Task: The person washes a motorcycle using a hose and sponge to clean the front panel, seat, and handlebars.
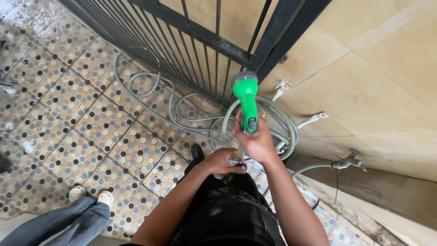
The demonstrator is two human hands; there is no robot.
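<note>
Right hand point(257, 142) grip closed around green spray nozzle point(246, 101).

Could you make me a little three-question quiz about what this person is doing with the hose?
1. True or false: the right hand grips a red spray nozzle.
2. Where does the grey hose lie? A on a shelf; B looped on the tiled floor; C in a bucket.
3. Fill in: the left hand is at the nozzle's lower ___.

Key: 1 false, the spray nozzle is green; 2 B; 3 end.
</note>
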